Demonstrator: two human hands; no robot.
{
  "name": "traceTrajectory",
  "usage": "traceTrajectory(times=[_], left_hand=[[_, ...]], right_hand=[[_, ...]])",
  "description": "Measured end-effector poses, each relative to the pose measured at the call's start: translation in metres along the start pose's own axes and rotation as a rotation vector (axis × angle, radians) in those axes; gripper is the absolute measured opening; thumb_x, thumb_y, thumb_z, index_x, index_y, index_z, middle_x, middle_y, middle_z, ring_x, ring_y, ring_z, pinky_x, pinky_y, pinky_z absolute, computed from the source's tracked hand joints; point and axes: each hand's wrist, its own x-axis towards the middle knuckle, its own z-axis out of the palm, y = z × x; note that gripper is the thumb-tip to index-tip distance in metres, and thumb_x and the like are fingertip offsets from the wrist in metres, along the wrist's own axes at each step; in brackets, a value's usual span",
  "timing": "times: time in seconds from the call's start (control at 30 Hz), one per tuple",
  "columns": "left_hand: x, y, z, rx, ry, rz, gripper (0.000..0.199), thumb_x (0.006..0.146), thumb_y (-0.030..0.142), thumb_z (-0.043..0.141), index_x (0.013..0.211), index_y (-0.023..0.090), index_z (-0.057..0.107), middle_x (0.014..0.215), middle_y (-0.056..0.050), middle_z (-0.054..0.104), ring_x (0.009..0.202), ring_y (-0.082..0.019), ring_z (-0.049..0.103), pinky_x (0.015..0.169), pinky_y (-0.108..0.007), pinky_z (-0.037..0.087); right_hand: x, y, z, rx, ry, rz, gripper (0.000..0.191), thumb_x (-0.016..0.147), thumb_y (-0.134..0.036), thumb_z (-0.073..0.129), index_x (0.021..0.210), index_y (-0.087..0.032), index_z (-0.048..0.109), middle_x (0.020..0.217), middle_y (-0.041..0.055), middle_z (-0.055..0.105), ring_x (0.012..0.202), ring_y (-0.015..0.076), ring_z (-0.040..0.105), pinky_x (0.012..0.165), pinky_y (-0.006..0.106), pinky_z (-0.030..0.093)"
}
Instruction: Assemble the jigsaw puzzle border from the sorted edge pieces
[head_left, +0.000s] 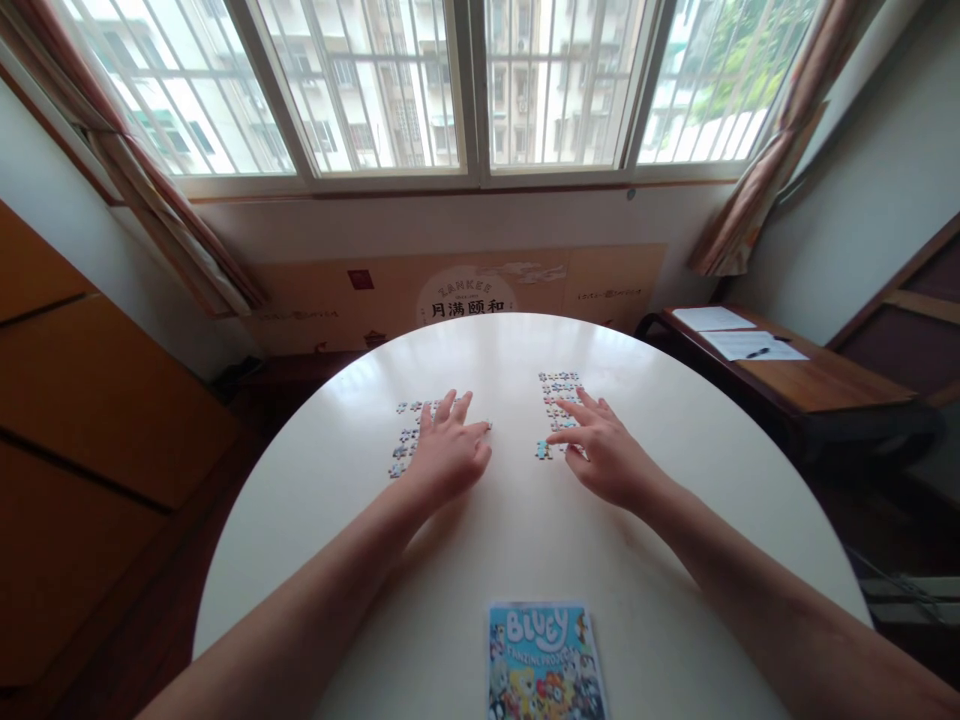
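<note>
Small jigsaw pieces lie in two groups on the white round table. My left hand (450, 448) is spread palm down over the left group (400, 453), hiding part of it; its index fingertip is at a small piece (488, 425) on the group's right side. Over the right group (559, 388), my right hand (606, 450) has its fingers apart, and one fingertip touches or nearly touches a light blue piece (542, 450) at the near left corner. That hand covers some pieces.
A blue Bluey picture card or booklet (546, 660) lies at the table's near edge. The white table (300, 540) has a curved far edge below the window. At the right stands a wooden side table (817, 375) with papers (750, 346) and a pen.
</note>
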Motion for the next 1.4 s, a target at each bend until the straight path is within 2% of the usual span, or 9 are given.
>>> traceTrajectory(times=[0.13,0.27,0.33,0.43,0.5,0.6,0.73,0.93,1.4], left_hand=[[-0.013,0.024,-0.008,-0.056,-0.036,0.142,0.027,0.087,0.025,0.056,0.1,0.026,0.079,0.154,-0.008,0.046,0.148,-0.037,0.028,0.117,-0.066,0.02],[-0.021,0.034,-0.01,-0.097,-0.032,0.264,0.017,0.084,0.022,0.064,0.087,0.028,0.08,0.145,-0.006,0.056,0.141,-0.033,0.041,0.116,-0.063,0.029],[-0.021,0.033,-0.01,-0.1,-0.021,0.266,0.014,0.084,0.025,0.068,0.092,0.026,0.08,0.143,-0.008,0.058,0.137,-0.033,0.046,0.114,-0.058,0.034],[-0.018,0.028,-0.011,-0.091,-0.026,0.268,0.026,0.084,0.032,0.072,0.108,0.023,0.077,0.142,-0.012,0.058,0.134,-0.033,0.049,0.111,-0.053,0.04],[-0.016,0.024,-0.01,-0.084,-0.042,0.299,0.034,0.084,0.036,0.072,0.116,0.024,0.074,0.144,-0.012,0.057,0.135,-0.033,0.047,0.111,-0.053,0.039],[-0.015,0.021,-0.008,-0.082,-0.082,0.349,0.027,0.087,0.034,0.069,0.113,0.028,0.073,0.147,-0.01,0.053,0.139,-0.034,0.043,0.114,-0.058,0.033],[-0.013,0.017,-0.007,-0.089,-0.111,0.364,0.023,0.087,0.026,0.068,0.109,0.03,0.074,0.149,-0.007,0.052,0.141,-0.034,0.041,0.114,-0.059,0.031],[-0.012,0.014,-0.012,-0.084,-0.108,0.399,0.019,0.087,0.027,0.07,0.104,0.033,0.076,0.148,-0.005,0.054,0.14,-0.032,0.043,0.113,-0.055,0.035],[-0.014,0.023,-0.002,-0.115,-0.032,0.335,0.01,0.085,0.027,0.071,0.092,0.027,0.077,0.138,-0.007,0.062,0.13,-0.031,0.051,0.107,-0.052,0.041]], right_hand=[[0.0,0.002,0.0,0.007,0.008,0.005,0.039,0.081,-0.005,0.055,0.103,-0.027,0.08,0.148,0.0061,0.052,0.149,0.0364,0.028,0.119,0.064,0.026],[0.0,0.002,-0.002,0.013,-0.014,0.003,0.037,0.082,-0.007,0.057,0.104,-0.026,0.079,0.148,0.0071,0.052,0.149,0.0374,0.027,0.119,0.065,0.024],[0.0,0.002,-0.003,0.006,-0.026,0.0,0.034,0.083,-0.009,0.058,0.104,-0.026,0.079,0.149,0.0072,0.051,0.149,0.0379,0.027,0.119,0.066,0.023],[0.0,0.002,-0.004,-0.004,-0.028,-0.001,0.03,0.085,-0.014,0.059,0.104,-0.026,0.079,0.149,0.0077,0.051,0.149,0.0381,0.028,0.119,0.066,0.023],[0.0,0.002,-0.004,-0.006,-0.023,0.001,0.028,0.087,-0.016,0.059,0.103,-0.026,0.079,0.148,0.0078,0.052,0.149,0.0378,0.028,0.118,0.066,0.024],[0.0,0.002,-0.003,-0.005,-0.029,0.002,0.027,0.087,-0.017,0.06,0.103,-0.026,0.079,0.149,0.0076,0.051,0.149,0.0381,0.027,0.118,0.066,0.024],[0.0,0.002,-0.003,-0.001,-0.031,0.002,0.027,0.087,-0.017,0.06,0.104,-0.027,0.079,0.148,0.0069,0.051,0.148,0.0374,0.028,0.117,0.067,0.025],[0.0,0.0,-0.005,-0.019,-0.041,-0.001,0.028,0.086,-0.015,0.06,0.1,-0.029,0.079,0.146,0.0056,0.055,0.147,0.0368,0.032,0.116,0.068,0.026],[0.0,-0.002,-0.007,-0.008,-0.072,-0.002,0.032,0.084,-0.011,0.058,0.101,-0.029,0.079,0.145,0.0064,0.055,0.147,0.0368,0.033,0.116,0.067,0.026]])
